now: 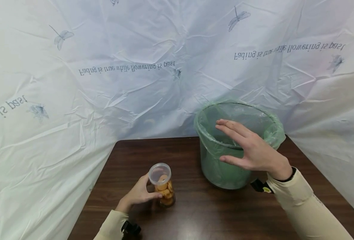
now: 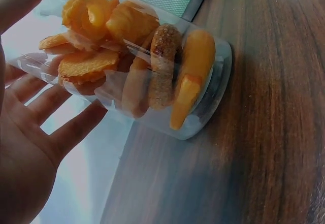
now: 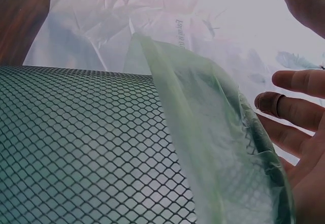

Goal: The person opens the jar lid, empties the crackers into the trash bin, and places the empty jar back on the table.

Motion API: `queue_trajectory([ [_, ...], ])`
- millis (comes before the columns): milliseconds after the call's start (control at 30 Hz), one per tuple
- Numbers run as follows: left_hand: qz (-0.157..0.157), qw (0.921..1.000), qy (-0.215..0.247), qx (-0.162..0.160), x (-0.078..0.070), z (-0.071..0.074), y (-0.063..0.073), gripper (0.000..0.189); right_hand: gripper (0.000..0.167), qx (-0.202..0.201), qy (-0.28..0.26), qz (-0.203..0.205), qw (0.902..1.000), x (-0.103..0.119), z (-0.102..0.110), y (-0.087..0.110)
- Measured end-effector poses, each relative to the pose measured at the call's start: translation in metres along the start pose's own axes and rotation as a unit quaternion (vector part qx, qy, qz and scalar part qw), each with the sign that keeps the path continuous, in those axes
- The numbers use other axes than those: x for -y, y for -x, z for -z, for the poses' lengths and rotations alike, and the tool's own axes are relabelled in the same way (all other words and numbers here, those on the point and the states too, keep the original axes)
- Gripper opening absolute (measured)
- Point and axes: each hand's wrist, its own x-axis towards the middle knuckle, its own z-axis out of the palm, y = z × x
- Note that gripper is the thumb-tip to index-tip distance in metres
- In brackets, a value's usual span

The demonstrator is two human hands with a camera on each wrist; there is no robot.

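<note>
A clear plastic jar [image 1: 162, 186] of orange-brown cookies stands slightly tilted at the middle of the table, under a translucent lid [image 1: 160, 173]. My left hand [image 1: 139, 191] holds it from the left, thumb on the near side and fingers behind. Up close in the left wrist view, the cookies [image 2: 137, 56] include round, ring-like and ruffled pieces. My right hand [image 1: 251, 148], fingers extended and thumb apart, hovers over the near rim of a bin [image 1: 224, 170] and holds nothing. A thin green bag [image 3: 198, 122] lines the bin and folds over its rim.
The dark wooden table [image 1: 191, 216] carries both jar and bin. White printed sheeting [image 1: 153, 93] hangs behind the table and along its sides. The bin has a mesh wall [image 3: 101, 142] and stands toward the back right. A dark band with a small camera [image 1: 259, 185] sits on the right wrist.
</note>
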Motion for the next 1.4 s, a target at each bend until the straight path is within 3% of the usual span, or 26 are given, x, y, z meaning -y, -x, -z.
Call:
queue_trajectory([
  [333,-0.010,0.9997,-0.009,-0.019,0.006,-0.005,0.000,0.076,0.073,0.004,0.000,0.007,1.0000,0.002,-0.002,-0.001],
  [567,0.019,0.9995,0.012,-0.022,0.004,-0.007,0.003,0.071,0.072,0.005,0.000,0.017,0.9998,0.005,-0.007,-0.003],
  [833,0.015,0.9992,0.026,-0.026,0.002,-0.008,0.002,0.073,0.070,0.003,-0.007,0.039,0.9992,0.009,-0.012,-0.009],
  [1167,0.024,0.9990,0.035,-0.015,-0.032,-0.002,-0.002,0.067,0.067,0.002,-0.022,0.066,0.9976,0.017,-0.028,-0.013],
  [1300,0.018,0.9989,0.041,-0.017,-0.027,-0.004,-0.001,0.066,0.068,0.006,-0.024,0.059,0.9980,0.018,-0.032,-0.013],
  [1400,0.009,0.9989,0.041,-0.020,-0.014,-0.007,0.000,0.067,0.068,0.010,-0.022,0.052,0.9983,0.019,-0.035,-0.013],
])
